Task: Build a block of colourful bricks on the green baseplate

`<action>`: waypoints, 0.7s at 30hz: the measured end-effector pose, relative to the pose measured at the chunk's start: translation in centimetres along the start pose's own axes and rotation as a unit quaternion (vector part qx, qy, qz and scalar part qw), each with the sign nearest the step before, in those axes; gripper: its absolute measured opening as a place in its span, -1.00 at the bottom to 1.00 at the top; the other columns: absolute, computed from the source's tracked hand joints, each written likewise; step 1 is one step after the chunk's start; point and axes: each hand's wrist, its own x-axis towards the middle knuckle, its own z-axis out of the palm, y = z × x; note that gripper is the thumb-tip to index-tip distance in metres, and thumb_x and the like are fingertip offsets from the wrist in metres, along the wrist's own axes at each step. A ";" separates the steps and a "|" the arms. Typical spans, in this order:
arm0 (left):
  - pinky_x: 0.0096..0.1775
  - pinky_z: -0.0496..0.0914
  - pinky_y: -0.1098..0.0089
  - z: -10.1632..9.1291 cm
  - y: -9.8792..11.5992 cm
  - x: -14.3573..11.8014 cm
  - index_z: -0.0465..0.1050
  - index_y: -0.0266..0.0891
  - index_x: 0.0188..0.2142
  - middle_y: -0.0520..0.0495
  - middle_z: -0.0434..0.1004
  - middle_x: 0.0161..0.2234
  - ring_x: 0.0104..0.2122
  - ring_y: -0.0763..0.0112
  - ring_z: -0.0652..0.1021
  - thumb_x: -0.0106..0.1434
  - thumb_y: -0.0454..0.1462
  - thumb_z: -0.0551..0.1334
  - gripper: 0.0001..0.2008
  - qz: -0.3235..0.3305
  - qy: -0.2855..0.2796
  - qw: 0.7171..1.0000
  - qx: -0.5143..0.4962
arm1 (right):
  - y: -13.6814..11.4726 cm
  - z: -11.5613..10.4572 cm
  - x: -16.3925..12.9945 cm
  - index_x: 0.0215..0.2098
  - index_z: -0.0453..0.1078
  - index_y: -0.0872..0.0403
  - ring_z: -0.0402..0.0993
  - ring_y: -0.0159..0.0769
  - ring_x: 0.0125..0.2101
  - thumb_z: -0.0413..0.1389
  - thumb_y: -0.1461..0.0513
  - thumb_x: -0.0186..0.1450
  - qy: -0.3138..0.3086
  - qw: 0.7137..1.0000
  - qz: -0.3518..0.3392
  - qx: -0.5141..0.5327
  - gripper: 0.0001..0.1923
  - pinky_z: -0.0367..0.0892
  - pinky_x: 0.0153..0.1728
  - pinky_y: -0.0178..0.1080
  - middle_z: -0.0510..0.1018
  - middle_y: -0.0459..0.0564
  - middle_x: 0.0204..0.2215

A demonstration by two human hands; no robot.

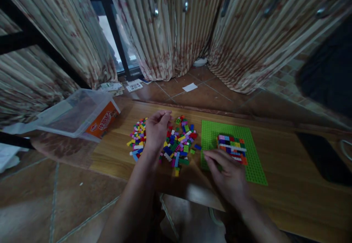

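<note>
Our left grip (157, 127) and right grip (226, 169) both look narrow; whether they hold anything, we cannot tell. Bricks (181, 139) beside the left should be light, stiff, best side-pinched.

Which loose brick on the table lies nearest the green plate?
The blue brick between pile and plate; the lime brick beside it and the others lie farther off.

The left forearm (136, 191) and right forearm (257, 213) are bare, tapering to slim wrists. The left grip (156, 131) and right grip (229, 171) are ungloved hands. Dark, shadowed clothing (235, 229) shows below, its details too dim to tell.
</note>
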 end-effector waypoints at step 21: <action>-0.45 0.28 0.51 -0.2 0.2 -0.4 0.54 -0.30 -0.34 0.02 0.53 -0.49 -0.54 0.55 0.42 0.06 -0.21 0.31 -0.80 -0.034 -0.029 0.999 0.020 | -1.1 4.1 0.9 -0.29 0.51 0.00 0.46 -0.26 -0.27 0.03 0.28 0.37 -0.170 0.982 -0.021 -0.080 -0.79 0.38 -0.25 -0.24 0.52 -0.01 -0.31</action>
